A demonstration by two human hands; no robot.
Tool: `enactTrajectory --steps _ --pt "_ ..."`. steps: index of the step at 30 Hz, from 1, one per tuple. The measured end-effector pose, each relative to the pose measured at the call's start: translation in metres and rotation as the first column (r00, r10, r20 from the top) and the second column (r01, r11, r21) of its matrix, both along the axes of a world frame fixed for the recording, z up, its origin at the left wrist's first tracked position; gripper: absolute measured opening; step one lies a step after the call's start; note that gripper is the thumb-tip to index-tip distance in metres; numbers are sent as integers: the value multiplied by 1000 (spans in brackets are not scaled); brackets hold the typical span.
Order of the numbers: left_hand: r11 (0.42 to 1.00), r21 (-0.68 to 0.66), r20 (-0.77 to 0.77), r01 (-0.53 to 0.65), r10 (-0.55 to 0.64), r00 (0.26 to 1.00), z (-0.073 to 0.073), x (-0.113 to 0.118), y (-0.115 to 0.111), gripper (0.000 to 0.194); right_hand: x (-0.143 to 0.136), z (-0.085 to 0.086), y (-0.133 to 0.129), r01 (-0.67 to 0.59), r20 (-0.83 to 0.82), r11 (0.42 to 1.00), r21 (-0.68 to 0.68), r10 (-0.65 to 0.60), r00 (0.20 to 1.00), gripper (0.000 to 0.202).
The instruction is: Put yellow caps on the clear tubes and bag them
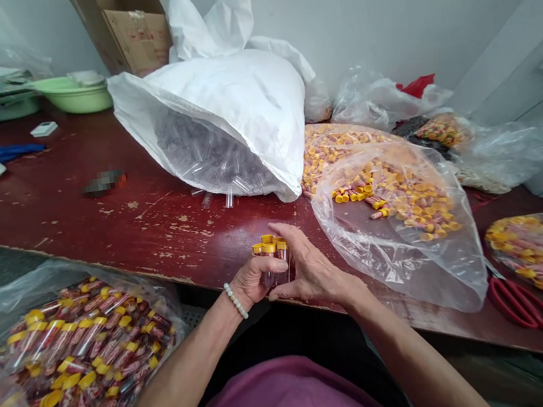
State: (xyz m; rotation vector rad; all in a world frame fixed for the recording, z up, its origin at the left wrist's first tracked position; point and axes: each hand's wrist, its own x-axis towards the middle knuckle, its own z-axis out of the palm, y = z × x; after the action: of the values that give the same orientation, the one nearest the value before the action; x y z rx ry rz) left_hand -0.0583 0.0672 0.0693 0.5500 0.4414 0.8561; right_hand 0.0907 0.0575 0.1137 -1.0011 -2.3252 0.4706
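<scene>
Close to the table's front edge, my left hand [256, 277], with a beaded bracelet on its wrist, grips a small bundle of clear tubes with yellow caps [268, 249]. The tubes stand roughly upright, caps on top. My right hand [309, 265] curves round the bundle from the right, its fingers at the far side and its thumb lower down in front. Beyond my hands, a white sack [240, 93] lies on its side with its mouth towards me, full of empty clear tubes [209, 155]. A few tubes have spilled onto the table.
Right of my hands lies a clear bag [407, 272] with yellow-capped pieces [418, 203]. Red-handled scissors [523, 306] and another bag of capped pieces [535, 247] are farther right. At lower left, a plastic-lined container holds many filled tubes [85, 351]. Green basins [72, 95] stand at the back left.
</scene>
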Motion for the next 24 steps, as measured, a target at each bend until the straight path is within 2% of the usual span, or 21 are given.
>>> enactTrajectory --steps 2,3,7,11,17,21,23,24 --pt "1000 -20 49 -11 12 999 0 -7 -2 31 4 -6 -1 10 -38 999 -33 -11 999 116" --pt "999 -23 66 -24 25 997 1 -10 -3 31 6 -10 -2 23 -50 998 -64 -26 998 115" --pt "999 4 127 -40 39 991 2 -24 -9 32 5 -31 -3 60 -85 978 -199 -78 993 87" --pt "998 -4 142 -70 70 987 0 -33 -15 35 -7 -42 -5 -8 -212 951 -308 -60 975 90" --pt "991 -19 146 -129 130 981 -3 -43 -24 33 -27 -45 -7 -77 -326 893 -444 -80 942 81" --pt "986 10 160 -167 163 973 -3 -45 -30 32 -39 -40 -14 -24 -288 877 -479 -132 948 57" --pt "983 15 168 -182 177 970 -4 -46 -33 33 -41 -32 -18 -47 -259 896 -442 -77 963 55" --pt "982 3 171 -189 186 967 -4 -47 -35 34 -42 -28 -20 -80 -255 908 -411 -30 966 63"
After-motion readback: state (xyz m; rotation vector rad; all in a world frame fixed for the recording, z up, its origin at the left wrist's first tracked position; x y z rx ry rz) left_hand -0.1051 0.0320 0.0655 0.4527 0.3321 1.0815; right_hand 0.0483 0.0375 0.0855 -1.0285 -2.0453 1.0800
